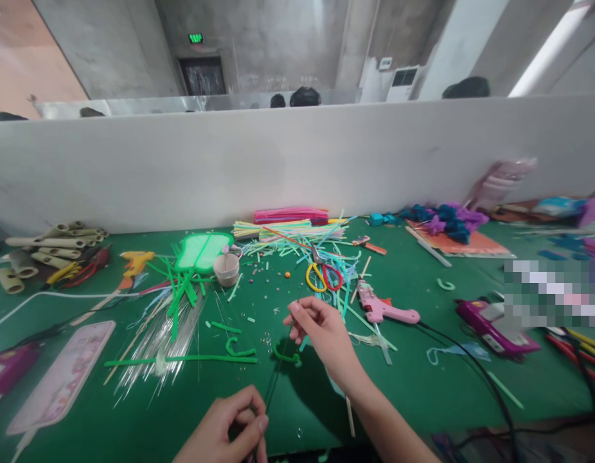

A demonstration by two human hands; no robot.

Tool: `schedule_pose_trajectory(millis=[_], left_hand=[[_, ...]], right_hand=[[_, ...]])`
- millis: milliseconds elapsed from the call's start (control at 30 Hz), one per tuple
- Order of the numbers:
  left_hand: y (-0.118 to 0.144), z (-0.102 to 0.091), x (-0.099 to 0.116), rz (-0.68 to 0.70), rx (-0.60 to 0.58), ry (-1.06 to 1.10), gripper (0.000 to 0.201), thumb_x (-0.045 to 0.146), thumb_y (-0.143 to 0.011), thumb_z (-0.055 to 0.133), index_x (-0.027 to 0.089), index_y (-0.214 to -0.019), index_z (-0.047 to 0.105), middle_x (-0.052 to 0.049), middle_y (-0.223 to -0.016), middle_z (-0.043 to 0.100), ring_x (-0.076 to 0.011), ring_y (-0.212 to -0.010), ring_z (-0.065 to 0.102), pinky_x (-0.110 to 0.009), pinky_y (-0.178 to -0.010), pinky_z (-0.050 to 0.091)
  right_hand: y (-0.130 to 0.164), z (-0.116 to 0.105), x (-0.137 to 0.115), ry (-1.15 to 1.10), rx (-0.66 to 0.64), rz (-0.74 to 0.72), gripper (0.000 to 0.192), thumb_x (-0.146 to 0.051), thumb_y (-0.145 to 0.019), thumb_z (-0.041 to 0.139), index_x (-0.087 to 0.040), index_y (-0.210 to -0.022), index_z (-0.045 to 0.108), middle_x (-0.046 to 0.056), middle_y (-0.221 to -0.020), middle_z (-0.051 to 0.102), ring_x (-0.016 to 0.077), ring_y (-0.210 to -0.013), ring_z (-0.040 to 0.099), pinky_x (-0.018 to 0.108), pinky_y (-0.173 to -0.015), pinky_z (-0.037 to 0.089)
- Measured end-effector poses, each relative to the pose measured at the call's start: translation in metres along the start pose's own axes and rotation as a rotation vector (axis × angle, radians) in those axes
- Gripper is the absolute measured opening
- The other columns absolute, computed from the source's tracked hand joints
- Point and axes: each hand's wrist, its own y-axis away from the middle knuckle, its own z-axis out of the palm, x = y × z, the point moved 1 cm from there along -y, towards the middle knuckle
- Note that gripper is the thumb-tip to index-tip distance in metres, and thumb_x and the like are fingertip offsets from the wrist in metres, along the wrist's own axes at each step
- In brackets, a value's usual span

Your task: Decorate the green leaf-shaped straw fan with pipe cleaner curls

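My left hand [230, 427] is at the bottom edge, its fingers pinched on the lower end of a thin dark wire [277, 373]. That wire runs up and to the right to my right hand [321, 331], which pinches its upper end between thumb and fingertips. Both hands hover over the green table [423, 379]. A curled green pipe cleaner piece [285, 355] lies just under my right hand. Another green hooked piece [238, 350] lies to its left.
Scissors with yellow and red handles [322, 275], a pink glue gun [387, 310] and a purple glue gun [490, 325] lie to the right. Coloured sticks [288, 228], a small cup [226, 268], clear wires [157, 341] and a phone [61, 379] lie around. A white partition [297, 161] closes the back.
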Motion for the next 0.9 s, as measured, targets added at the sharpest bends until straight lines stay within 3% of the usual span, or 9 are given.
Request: schedule_pose_trajectory(millis=[100,267,400,600,900], left_hand=[[-0.006,-0.006,0.008,0.010,0.125,0.030,0.032,0.052,-0.089,0.053,0.020,-0.085,0.052,-0.004,-0.072,0.071,-0.0144,-0.065,0.060,-0.026,-0.066,0.044],[-0.024,-0.006,0.020,-0.001,0.359,0.125,0.044,0.062,-0.080,0.058,0.019,-0.092,0.055,0.004,-0.062,0.057,-0.0093,-0.044,0.045,-0.021,-0.044,0.033],[-0.024,-0.007,0.022,0.013,0.493,0.124,0.043,0.060,-0.078,0.063,0.019,-0.090,0.059,0.004,-0.060,0.055,-0.0089,-0.045,0.042,-0.019,-0.041,0.027],[-0.018,-0.008,0.025,-0.004,0.544,0.137,0.046,0.062,-0.073,0.065,0.019,-0.087,0.063,0.002,-0.060,0.059,-0.0104,-0.046,0.045,-0.019,-0.041,0.030],[-0.017,-0.005,0.021,0.021,0.567,-0.010,0.039,0.058,-0.081,0.060,0.020,-0.089,0.066,0.000,-0.064,0.063,-0.0129,-0.051,0.051,-0.021,-0.044,0.033]], right_hand=[[0.005,0.005,0.001,-0.038,-0.006,0.036,0.035,-0.050,-0.078,0.072,-0.017,-0.078,0.061,0.002,-0.069,0.070,0.0104,-0.053,0.061,0.022,-0.051,0.050],[0.015,0.017,0.008,-0.144,-0.100,0.093,0.039,-0.051,-0.078,0.071,-0.014,-0.087,0.066,0.005,-0.078,0.073,0.0119,-0.060,0.067,0.023,-0.059,0.054],[0.020,0.017,0.008,-0.168,-0.163,0.106,0.040,-0.050,-0.079,0.071,-0.013,-0.093,0.069,0.006,-0.084,0.073,0.0124,-0.065,0.068,0.023,-0.060,0.054],[0.024,0.016,0.008,-0.131,-0.146,0.127,0.036,-0.050,-0.072,0.077,-0.016,-0.081,0.069,0.002,-0.076,0.072,0.0140,-0.063,0.068,0.024,-0.058,0.053],[0.024,0.016,0.007,-0.128,-0.117,0.107,0.029,-0.044,-0.072,0.076,-0.016,-0.076,0.067,0.001,-0.070,0.069,0.0134,-0.061,0.066,0.024,-0.058,0.052]])
